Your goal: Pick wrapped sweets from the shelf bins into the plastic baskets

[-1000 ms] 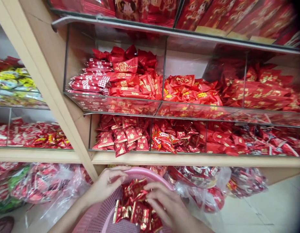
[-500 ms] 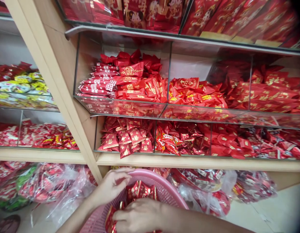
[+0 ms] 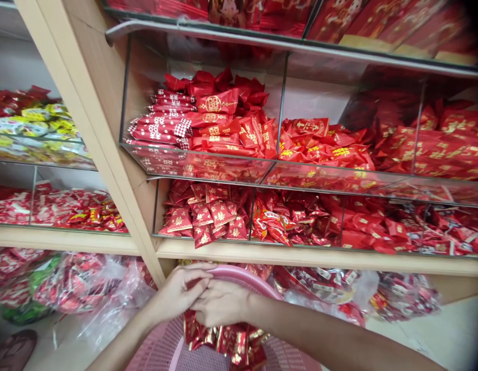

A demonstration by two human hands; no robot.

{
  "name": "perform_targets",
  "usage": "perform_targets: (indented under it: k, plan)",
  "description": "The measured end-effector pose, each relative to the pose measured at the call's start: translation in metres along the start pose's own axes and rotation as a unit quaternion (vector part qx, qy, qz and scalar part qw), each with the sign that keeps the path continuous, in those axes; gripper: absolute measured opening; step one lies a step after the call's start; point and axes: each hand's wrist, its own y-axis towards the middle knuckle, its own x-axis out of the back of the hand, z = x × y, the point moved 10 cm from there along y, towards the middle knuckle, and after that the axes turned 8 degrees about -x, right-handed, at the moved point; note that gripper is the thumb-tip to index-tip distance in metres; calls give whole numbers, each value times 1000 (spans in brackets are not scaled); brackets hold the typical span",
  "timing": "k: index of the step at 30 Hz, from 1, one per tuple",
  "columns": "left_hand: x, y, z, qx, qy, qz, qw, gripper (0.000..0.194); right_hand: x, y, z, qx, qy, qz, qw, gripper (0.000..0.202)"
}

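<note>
A pink mesh basket stands low in front of the shelves, with several shiny red-and-gold wrapped packets bunched inside it. My left hand is bent over the far-left part of the rim, its fingers closed around it. My right hand reaches across the basket from the right, just above the packets, with its fingertips against my left hand. Those fingers are partly hidden, so I cannot tell whether any packet is in them. Bare mesh floor shows nearer to me.
Clear-fronted shelf bins hold long red packets and small square red packets. A wooden upright divides the shelves on the left. Plastic bags of sweets lie on the floor at both sides. A shoe shows at bottom left.
My right hand has moved up and away from me to beside my left hand. The packets are bunched differently, baring the mesh floor. My left hand stays at the rim.
</note>
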Motion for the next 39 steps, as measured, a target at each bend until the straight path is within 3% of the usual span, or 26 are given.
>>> perform_targets:
  k: [5, 8, 14, 17, 20, 22, 24, 26, 29, 34, 39]
  plan:
    - [0, -1, 1, -5, -2, -2, 1000, 25, -13, -5, -12, -104, -7, 9, 994, 9]
    - [1, -2, 2, -9, -5, -9, 1000, 24, -5, -15, -17, -164, -2, -22, 986, 10]
    - [2, -4, 14, 10, 13, -24, 1000, 25, 53, -66, -32, -243, -27, -95, 965, 20]
    - [1, -7, 21, 17, 37, -24, 999, 24, 95, -111, -65, -308, -52, -167, 935, 26]
    - [2, -7, 22, 11, 50, -27, 998, 25, 129, -168, -117, -420, -95, -220, 875, 24]
    - [4, -5, 19, 3, 55, -31, 998, 24, 137, -203, -156, -511, -141, -182, 828, 23]
    - [6, -2, 15, -2, 58, -30, 998, 24, 137, -232, -188, -581, -187, -105, 785, 22]
    - [7, 0, 11, -6, 59, -27, 998, 24, 134, -251, -209, -626, -221, -40, 747, 21]
    - [7, 1, 10, -5, 62, -21, 998, 24, 130, -263, -223, -663, -243, 10, 708, 18]
    - [4, -1, 14, -3, 57, -13, 998, 25, 125, -260, -228, -681, -265, 38, 682, 15]
    - [4, 0, 14, -2, 58, -13, 998, 24, 126, -257, -227, -655, -272, 37, 704, 17]
